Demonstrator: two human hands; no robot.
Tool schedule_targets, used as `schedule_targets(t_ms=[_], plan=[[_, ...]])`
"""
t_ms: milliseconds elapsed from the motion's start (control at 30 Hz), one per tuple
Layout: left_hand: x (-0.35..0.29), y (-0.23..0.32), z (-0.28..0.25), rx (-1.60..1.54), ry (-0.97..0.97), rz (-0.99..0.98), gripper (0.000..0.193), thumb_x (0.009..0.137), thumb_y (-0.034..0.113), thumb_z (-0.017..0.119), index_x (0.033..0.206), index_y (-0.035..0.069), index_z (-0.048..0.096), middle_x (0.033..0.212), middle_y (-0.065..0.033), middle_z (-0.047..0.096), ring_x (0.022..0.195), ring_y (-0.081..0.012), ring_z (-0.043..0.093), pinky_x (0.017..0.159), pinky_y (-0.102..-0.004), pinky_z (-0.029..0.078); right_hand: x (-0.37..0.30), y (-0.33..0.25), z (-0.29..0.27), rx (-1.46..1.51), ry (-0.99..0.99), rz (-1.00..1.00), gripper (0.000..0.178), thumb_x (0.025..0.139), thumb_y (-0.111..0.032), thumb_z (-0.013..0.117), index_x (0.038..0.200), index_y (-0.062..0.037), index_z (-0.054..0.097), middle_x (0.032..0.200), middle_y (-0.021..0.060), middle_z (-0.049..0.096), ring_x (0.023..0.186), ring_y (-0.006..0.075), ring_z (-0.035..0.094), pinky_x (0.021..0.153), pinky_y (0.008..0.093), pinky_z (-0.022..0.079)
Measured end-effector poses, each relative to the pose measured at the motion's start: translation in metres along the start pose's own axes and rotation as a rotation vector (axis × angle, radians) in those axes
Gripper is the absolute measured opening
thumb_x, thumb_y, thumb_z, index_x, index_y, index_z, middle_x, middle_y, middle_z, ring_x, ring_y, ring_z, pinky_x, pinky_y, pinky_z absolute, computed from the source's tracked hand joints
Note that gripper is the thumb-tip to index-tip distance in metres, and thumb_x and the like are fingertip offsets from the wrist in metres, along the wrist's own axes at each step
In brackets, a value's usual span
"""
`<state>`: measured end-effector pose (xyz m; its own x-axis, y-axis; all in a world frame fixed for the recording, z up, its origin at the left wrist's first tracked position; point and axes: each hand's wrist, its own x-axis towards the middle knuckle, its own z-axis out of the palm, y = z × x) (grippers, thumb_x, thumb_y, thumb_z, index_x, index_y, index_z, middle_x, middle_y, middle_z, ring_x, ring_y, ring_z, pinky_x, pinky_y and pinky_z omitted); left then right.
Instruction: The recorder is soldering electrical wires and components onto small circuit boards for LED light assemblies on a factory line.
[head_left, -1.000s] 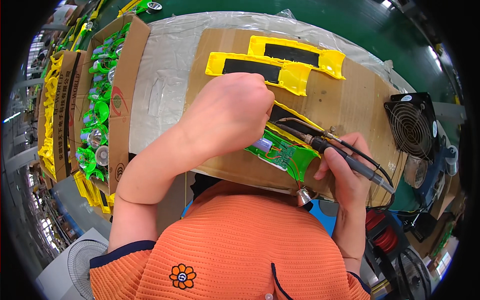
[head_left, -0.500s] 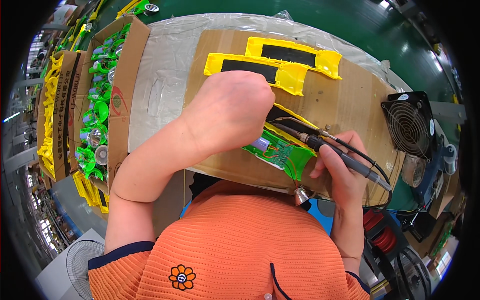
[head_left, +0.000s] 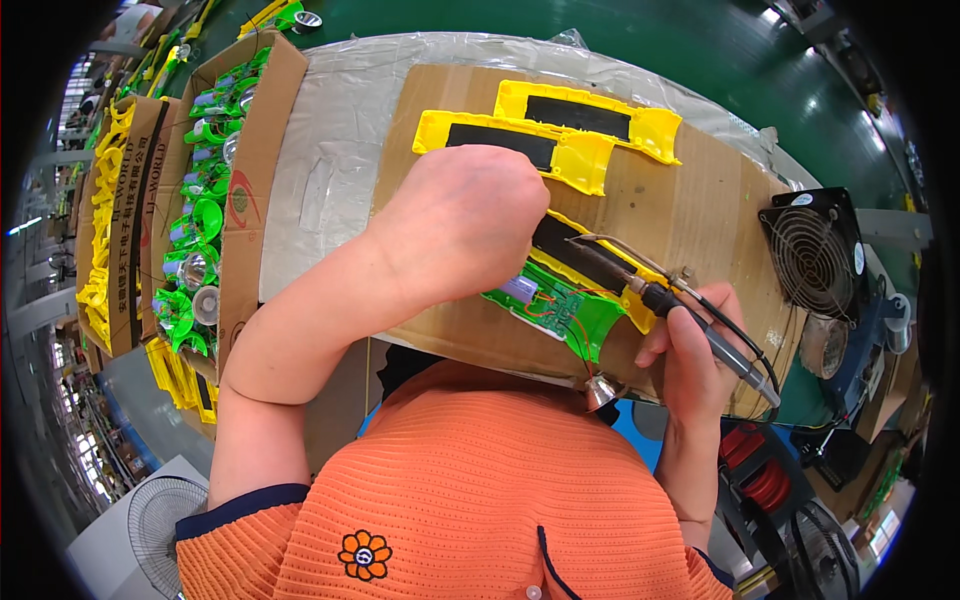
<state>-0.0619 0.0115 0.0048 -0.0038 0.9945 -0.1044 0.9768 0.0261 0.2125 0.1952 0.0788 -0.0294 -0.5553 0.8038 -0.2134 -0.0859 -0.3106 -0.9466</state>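
My left hand (head_left: 465, 215) is closed, knuckles up, over the left end of a green half-shell (head_left: 605, 322); its fingertips and anything in them are hidden. Inside that shell are a green circuit board (head_left: 567, 308) with red wires and a blue cylindrical cell (head_left: 519, 290). Wires lead down to a small silver reflector cup (head_left: 600, 393) at the table's front edge. A soldering iron (head_left: 728, 352) with a thin metal tube alongside is gripped in my right hand (head_left: 697, 375). Its tip is above a yellow half-shell (head_left: 640, 314) with a black inlay, just behind the green one.
Two more yellow half-shells (head_left: 585, 160) lie farther back on the cardboard sheet (head_left: 700, 215). At the right stands a black fan (head_left: 815, 250). A carton (head_left: 245, 215) of green shells with reflectors is on the left, beside another carton (head_left: 135, 220) holding yellow parts.
My right hand and the soldering iron have shifted slightly right, drawing back from the green shell. More of the nearby yellow half-shell shows. My left hand has hardly moved.
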Motion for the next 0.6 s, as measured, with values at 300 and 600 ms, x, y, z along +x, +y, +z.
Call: schedule_targets(t_ms=[300, 600], plan=[[-0.002, 0.0, 0.002, 0.012, 0.026, -0.015, 0.011, 0.075, 0.014, 0.063, 0.07, 0.007, 0.07, 0.076, -0.0094, 0.061, 0.079, -0.0287, 0.064, 0.07, -0.0415, 0.052, -0.016, 0.002, -0.015, 0.041, 0.079, -0.129, 0.016, 0.091, -0.005, 0.059, 0.098, 0.0004, 0.045, 0.068, 0.0136, 0.061, 0.049, 0.0156, 0.055, 0.052, 0.0267, 0.048], [-0.004, 0.004, 0.003, -0.009, 0.111, -0.027, 0.01, 0.074, 0.011, 0.063, 0.067, 0.008, 0.069, 0.073, -0.0094, 0.063, 0.077, -0.0289, 0.064, 0.069, -0.0414, 0.052, -0.021, 0.006, -0.022, 0.009, 0.06, -0.156, 0.019, 0.092, -0.012, 0.059, 0.099, 0.0005, 0.045, 0.081, 0.0226, 0.065, 0.051, 0.0165, 0.055, 0.057, 0.0274, 0.05]])
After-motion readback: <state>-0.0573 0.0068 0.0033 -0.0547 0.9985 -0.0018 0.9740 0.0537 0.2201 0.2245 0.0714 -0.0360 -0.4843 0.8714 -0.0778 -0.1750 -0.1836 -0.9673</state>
